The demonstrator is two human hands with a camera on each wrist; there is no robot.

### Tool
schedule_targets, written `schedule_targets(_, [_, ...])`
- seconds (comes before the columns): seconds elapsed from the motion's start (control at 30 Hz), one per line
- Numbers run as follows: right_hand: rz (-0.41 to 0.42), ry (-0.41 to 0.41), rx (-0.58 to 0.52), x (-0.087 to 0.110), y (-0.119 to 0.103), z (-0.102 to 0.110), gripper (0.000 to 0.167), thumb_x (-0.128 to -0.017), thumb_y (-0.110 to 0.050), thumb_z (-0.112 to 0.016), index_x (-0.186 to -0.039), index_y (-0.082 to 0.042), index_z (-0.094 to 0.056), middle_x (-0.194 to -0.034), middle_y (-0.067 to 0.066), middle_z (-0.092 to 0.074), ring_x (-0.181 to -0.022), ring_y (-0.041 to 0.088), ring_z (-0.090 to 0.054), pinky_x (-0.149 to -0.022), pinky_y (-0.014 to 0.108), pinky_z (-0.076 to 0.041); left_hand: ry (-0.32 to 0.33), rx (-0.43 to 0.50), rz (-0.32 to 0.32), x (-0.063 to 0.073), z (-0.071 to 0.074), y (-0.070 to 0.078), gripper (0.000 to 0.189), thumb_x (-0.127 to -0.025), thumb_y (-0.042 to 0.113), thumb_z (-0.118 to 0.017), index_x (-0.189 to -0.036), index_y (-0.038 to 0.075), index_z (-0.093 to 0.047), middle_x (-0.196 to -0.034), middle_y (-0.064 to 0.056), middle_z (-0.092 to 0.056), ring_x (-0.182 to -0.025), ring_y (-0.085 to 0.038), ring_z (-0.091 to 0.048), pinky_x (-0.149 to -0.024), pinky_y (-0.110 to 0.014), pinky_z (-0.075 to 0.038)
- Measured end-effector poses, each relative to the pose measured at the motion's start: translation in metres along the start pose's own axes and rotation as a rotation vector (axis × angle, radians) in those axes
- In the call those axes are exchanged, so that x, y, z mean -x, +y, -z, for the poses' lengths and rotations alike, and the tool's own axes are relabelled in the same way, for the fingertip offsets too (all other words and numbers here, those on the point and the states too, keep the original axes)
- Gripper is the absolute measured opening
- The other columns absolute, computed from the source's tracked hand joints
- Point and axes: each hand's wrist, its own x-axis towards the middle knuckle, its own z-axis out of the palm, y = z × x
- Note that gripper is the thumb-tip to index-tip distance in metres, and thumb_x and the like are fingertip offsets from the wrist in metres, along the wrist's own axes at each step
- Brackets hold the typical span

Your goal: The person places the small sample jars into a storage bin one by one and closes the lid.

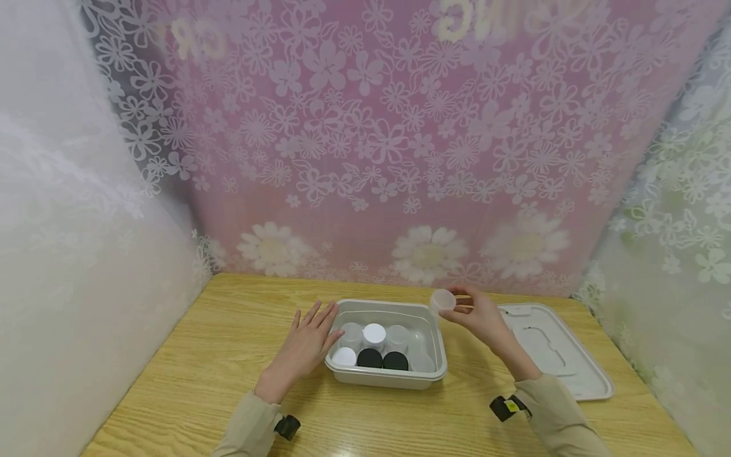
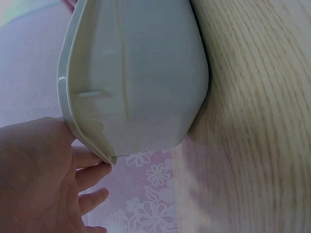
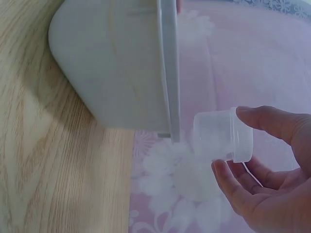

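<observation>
A small translucent plastic jar (image 3: 214, 136) with a ribbed screw lid is pinched between thumb and fingers of my right hand (image 1: 480, 320), just off the right back corner of a light grey plastic box (image 1: 388, 383). My left hand (image 1: 302, 343) rests on the box's left rim, fingers extended; the left wrist view shows the thumb side against the rim (image 2: 63, 97). Inside the box stand several jars: a white-lidded jar (image 1: 374, 334) at the back, another white-lidded jar (image 1: 344, 357) in front, black-lidded jars (image 1: 370, 358), and translucent-lidded jars (image 1: 398, 336).
A flat whitish box lid (image 1: 562, 362) lies on the wooden table (image 1: 228, 381) to the right, partly behind my right forearm. A pink flowered curtain (image 1: 388, 158) hangs along the table's back edge, with pale curtains at both sides.
</observation>
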Motion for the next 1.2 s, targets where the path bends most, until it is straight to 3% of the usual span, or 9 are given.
schedule_targets(0.23, [0.04,-0.061,0.009,-0.003,-0.003,-0.01,0.063,-0.092,-0.019,-0.077,-0.145,0.001,-0.049,-0.14,0.026,-0.053,-0.118,0.042,-0.061,-0.092,0.044,-0.058,-0.006,-0.006,0.001,0.0,0.0,0.0,0.06,-0.108,0.041,-0.047,-0.157,0.007,-0.038,-0.161,-0.011,-0.039,-0.151,-0.037,-0.027,-0.118,-0.068,-0.018])
schedule_targets(0.43, [0.101,-0.137,0.021,-0.007,-0.002,-0.018,0.056,-0.09,-0.015,-0.08,-0.139,0.001,-0.057,-0.132,0.023,-0.06,-0.114,0.04,-0.063,-0.09,0.043,-0.059,-0.01,-0.018,0.002,0.0,0.0,0.0,0.061,-0.108,0.041,-0.046,-0.157,0.008,-0.038,-0.161,-0.01,-0.038,-0.151,-0.037,-0.027,-0.118,-0.068,-0.019])
schedule_targets(0.77, [0.108,-0.206,0.083,-0.01,-0.002,-0.026,0.05,-0.087,-0.01,-0.082,-0.129,0.006,-0.061,-0.121,0.023,-0.065,-0.106,0.038,-0.067,-0.085,0.044,-0.06,-0.012,-0.013,0.006,0.0,0.002,0.001,0.061,-0.108,0.041,-0.046,-0.157,0.007,-0.038,-0.161,-0.01,-0.038,-0.152,-0.036,-0.026,-0.119,-0.067,-0.018])
schedule_targets(0.93, [0.128,-0.214,0.147,-0.01,-0.003,-0.026,0.049,-0.084,-0.008,-0.083,-0.125,0.006,-0.062,-0.118,0.021,-0.066,-0.108,0.04,-0.065,-0.088,0.046,-0.059,-0.013,-0.01,0.006,0.001,0.002,0.001,0.061,-0.108,0.041,-0.046,-0.157,0.007,-0.038,-0.161,-0.011,-0.038,-0.152,-0.037,-0.026,-0.119,-0.067,-0.018])
schedule_targets(1.2, [0.245,-0.265,0.285,-0.013,-0.007,-0.026,0.047,-0.083,-0.007,-0.084,-0.126,0.001,-0.067,-0.122,0.018,-0.066,-0.104,0.034,-0.066,-0.089,0.048,-0.058,-0.006,-0.009,-0.002,0.001,0.002,0.001,0.06,-0.108,0.041,-0.047,-0.157,0.007,-0.038,-0.161,-0.011,-0.038,-0.151,-0.038,-0.027,-0.118,-0.068,-0.019])
